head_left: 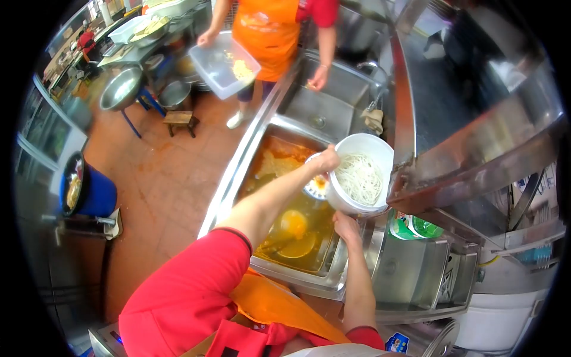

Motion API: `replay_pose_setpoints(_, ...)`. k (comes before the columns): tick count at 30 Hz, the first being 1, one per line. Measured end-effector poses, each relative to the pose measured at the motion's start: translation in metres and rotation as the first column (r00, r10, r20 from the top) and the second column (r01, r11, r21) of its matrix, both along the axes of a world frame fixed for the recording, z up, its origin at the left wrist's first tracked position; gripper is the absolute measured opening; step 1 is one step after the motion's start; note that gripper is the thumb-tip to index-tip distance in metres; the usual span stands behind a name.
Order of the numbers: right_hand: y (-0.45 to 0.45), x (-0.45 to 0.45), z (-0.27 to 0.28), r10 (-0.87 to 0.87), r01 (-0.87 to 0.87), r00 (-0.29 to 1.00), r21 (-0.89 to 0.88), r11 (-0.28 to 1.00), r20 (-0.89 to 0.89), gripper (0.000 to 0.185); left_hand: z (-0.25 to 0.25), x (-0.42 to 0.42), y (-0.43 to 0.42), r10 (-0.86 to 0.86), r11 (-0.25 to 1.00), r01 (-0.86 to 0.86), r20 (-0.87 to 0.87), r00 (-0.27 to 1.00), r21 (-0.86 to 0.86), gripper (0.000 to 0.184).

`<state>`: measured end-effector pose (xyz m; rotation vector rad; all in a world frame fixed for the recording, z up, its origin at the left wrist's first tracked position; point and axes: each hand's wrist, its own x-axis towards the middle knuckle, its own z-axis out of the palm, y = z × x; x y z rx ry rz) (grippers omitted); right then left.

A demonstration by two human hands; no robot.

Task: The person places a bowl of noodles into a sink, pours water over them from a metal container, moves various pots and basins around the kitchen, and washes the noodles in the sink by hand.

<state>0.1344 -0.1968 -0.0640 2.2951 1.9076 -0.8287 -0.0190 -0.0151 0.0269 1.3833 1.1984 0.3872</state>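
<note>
I have a white bucket between my two hands, above the right side of a steel sink. My left hand is closed, fingers curled at the bucket's rim on the far left side. My right hand is lower and nearer to me, its fingers bent against the bucket's near edge; it has hold there too, though I cannot see the fingertips.

The bucket is round, smooth and plain, tipped so that its wide mouth faces up towards me. Inside, thin pale strands lie in a loose tangle, long, whitish and a little glossy, crossing one another every way. They heap towards the left and near side, and the bare white wall shows above them on the right. Whether they are noodles or shredded vegetable, I cannot tell.

Partly behind the bucket is a white dish stained orange. The sink holds murky water, yellow-brown near me and redder at the far end. Just right of the bucket sits a green container. Across the sinks, a co-worker in an orange apron holds a clear tub with yellow scraps in it
</note>
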Motion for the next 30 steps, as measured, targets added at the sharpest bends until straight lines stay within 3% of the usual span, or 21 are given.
replay_pose_setpoints(2, -0.002, -0.001, 0.006, -0.023, 0.023, 1.0, -0.012, 1.0, -0.007, 0.02, 0.008, -0.001, -0.005, -0.009, 1.0, 0.009, -0.008, 1.0, 0.0, 0.044)
replay_pose_setpoints(5, -0.002, -0.001, 0.009, -0.049, 0.049, 0.999, -0.021, 0.999, -0.014, 0.024, -0.06, 0.015, 0.027, -0.11, 0.993, 0.105, 0.122, 0.986, 0.05, 0.044)
replay_pose_setpoints(7, -0.002, 0.0, 0.006, -0.041, 0.041, 0.999, -0.007, 0.999, -0.004, 0.024, -0.068, 0.019, 0.03, -0.111, 0.994, 0.107, 0.162, 0.98, 0.034, 0.044)
replay_pose_setpoints(12, -0.001, 0.005, -0.004, -0.03, 0.03, 0.999, -0.001, 1.0, -0.013, 0.023, -0.047, 0.012, 0.022, -0.103, 0.994, 0.1, 0.096, 0.99, 0.04, 0.043)
replay_pose_setpoints(14, -0.001, 0.004, -0.002, -0.035, 0.035, 0.999, -0.005, 0.999, -0.012, 0.023, -0.089, 0.021, 0.041, -0.145, 0.981, 0.128, 0.114, 0.983, 0.146, 0.042)
replay_pose_setpoints(16, -0.001, 0.001, 0.006, -0.043, 0.042, 0.999, -0.018, 0.999, -0.014, 0.023, -0.072, 0.018, 0.033, -0.105, 0.988, 0.091, 0.108, 0.989, 0.124, 0.042)
replay_pose_setpoints(18, 0.0, 0.001, 0.006, -0.044, 0.043, 0.999, -0.022, 0.999, -0.013, 0.023, -0.034, 0.012, 0.016, 0.018, 1.0, -0.016, 0.068, 0.998, -0.024, 0.043)
replay_pose_setpoints(20, -0.001, 0.0, 0.007, -0.047, 0.047, 0.999, -0.018, 0.999, -0.012, 0.023, -0.04, 0.014, 0.018, -0.016, 1.0, 0.016, 0.069, 0.997, 0.0, 0.044)
replay_pose_setpoints(23, -0.002, -0.002, 0.008, -0.053, 0.053, 0.998, -0.008, 0.999, -0.016, 0.023, -0.077, 0.02, 0.035, -0.196, 0.977, 0.191, 0.047, 0.98, 0.096, 0.045)
replay_pose_setpoints(26, -0.003, 0.001, 0.001, -0.022, 0.022, 1.0, 0.006, 1.0, -0.019, 0.021, -0.006, 0.003, 0.0, 0.001, 0.999, 0.0, -0.013, 1.0, 0.052, 0.042)
replay_pose_setpoints(30, -0.002, 0.001, -0.004, 0.005, -0.004, 1.0, 0.034, 0.999, -0.008, 0.021, -0.007, 0.005, 0.002, 0.02, 1.0, -0.02, 0.008, 1.0, -0.016, 0.044)
